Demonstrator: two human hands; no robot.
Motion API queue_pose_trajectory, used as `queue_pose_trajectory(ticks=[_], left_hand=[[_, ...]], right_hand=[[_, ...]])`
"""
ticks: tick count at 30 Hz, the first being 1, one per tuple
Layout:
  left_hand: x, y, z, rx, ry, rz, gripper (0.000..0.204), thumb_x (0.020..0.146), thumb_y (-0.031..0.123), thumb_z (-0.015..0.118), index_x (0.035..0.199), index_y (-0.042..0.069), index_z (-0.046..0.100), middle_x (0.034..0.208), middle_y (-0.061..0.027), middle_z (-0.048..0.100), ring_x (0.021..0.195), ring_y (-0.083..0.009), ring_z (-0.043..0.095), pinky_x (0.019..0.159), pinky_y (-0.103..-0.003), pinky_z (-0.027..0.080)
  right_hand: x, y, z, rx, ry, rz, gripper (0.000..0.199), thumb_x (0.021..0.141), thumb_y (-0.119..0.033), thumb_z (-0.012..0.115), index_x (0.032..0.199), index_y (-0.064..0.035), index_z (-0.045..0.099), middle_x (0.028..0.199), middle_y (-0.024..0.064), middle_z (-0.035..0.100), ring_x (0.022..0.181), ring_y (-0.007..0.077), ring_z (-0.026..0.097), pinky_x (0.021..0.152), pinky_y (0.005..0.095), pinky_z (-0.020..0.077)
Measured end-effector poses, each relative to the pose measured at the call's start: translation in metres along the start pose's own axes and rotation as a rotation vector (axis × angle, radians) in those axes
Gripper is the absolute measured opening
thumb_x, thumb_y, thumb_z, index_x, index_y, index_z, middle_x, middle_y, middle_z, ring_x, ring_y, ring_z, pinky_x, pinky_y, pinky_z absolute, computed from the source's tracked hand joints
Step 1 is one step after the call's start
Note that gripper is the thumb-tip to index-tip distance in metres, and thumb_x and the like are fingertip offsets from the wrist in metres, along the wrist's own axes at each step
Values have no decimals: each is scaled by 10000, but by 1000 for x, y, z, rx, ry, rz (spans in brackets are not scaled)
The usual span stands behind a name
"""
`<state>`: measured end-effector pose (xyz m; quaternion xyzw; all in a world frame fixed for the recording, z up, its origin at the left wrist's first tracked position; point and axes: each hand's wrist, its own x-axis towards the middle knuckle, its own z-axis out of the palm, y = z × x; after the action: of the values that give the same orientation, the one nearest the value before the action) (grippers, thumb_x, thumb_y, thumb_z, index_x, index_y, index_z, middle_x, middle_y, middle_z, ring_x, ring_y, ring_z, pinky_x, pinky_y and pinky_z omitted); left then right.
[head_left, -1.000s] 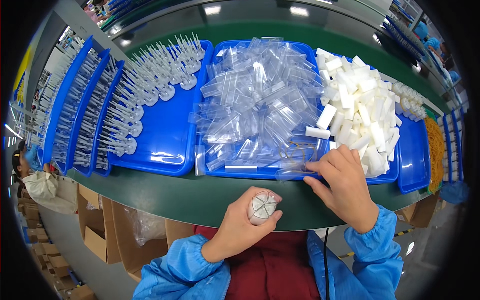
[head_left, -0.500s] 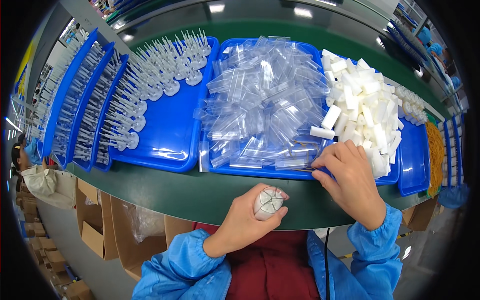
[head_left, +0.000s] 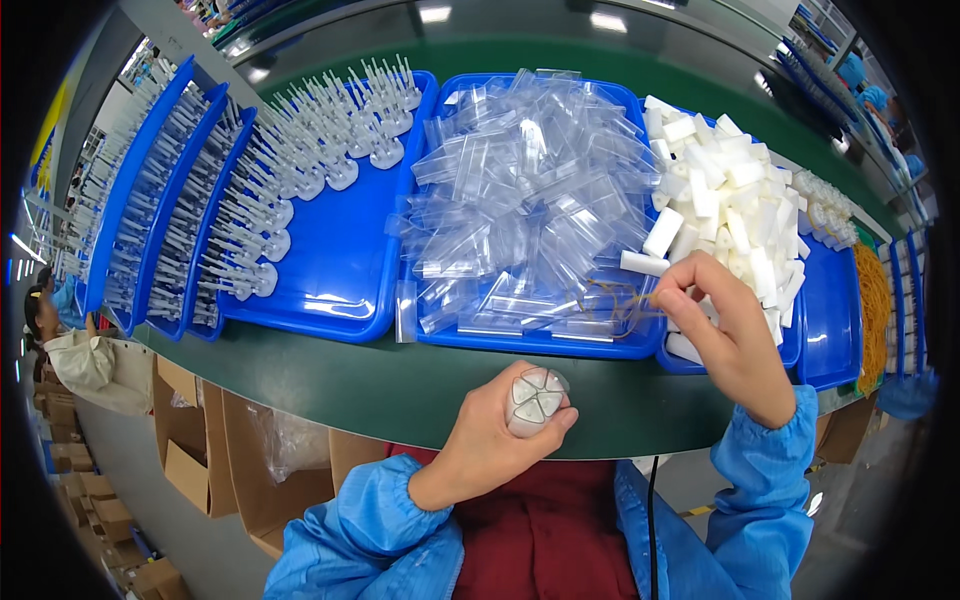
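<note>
My left hand (head_left: pixel 480 435) is closed round a bundle of white wedge-shaped pieces in clear sleeves (head_left: pixel 537 402); their ends fan together into a round. Over the front right corner of the middle tray, my right hand (head_left: pixel 735 335) pinches a tangle of thin yellow-brown rubber bands (head_left: pixel 622 305) between thumb and forefinger. The bands trail left above the clear plastic sleeves (head_left: pixel 530 190) heaped in that blue tray (head_left: pixel 500 342). White foam-like blocks (head_left: pixel 725 215) are piled in the tray beside and behind my right hand.
Left stands a blue tray (head_left: pixel 345 270) with rows of white stemmed parts (head_left: pixel 340 140); more loaded trays (head_left: pixel 140 190) lean beside it. At the right are a small blue tray (head_left: pixel 830 310) and a heap of yellow-brown rubber bands (head_left: pixel 872 310). Cardboard boxes (head_left: pixel 235 450) stand below the green table (head_left: pixel 400 385).
My right hand has moved up and to the right from the tray's front edge, drawing the rubber bands along. My left hand stays nearly in place, the bundle slightly turned.
</note>
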<state>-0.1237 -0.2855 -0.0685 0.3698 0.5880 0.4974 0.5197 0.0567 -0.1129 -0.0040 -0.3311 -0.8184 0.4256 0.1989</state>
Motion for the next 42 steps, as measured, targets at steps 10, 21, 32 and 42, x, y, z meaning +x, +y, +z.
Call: queue_pose_trajectory(ticks=[10,21,32,42], left_hand=[[6,10,13,-129,191,559,269,820,-5,798,991,16,592,1041,-181,706,1039,-298,701,959,-430,537],[0,21,7,60,-231,68,308,880,145,776,1126,37,626,940,-57,709,865,-146,702,747,-328,561],[-9,24,-35,-452,283,196,332,976,358,624,1048,47,534,740,-64,560,604,-146,526,516,-257,436],[-17,38,7,39,-310,627,447,648,-16,925,1011,51,673,871,-113,722,777,-252,693,670,-330,552]], right_hand=[[-33,-29,28,319,-203,-70,101,984,-105,604,967,-9,627,895,62,617,884,183,592,833,343,481],[-26,-25,42,-233,-184,-637,633,783,-459,802,1258,-88,607,1210,84,686,1123,222,657,1108,450,339],[-45,1,-1,820,-482,-439,488,961,-471,562,1113,-17,658,1072,55,686,1013,242,666,976,434,429],[-17,-3,36,221,160,-202,926,681,-281,938,1420,30,477,1303,181,635,1112,254,672,998,372,494]])
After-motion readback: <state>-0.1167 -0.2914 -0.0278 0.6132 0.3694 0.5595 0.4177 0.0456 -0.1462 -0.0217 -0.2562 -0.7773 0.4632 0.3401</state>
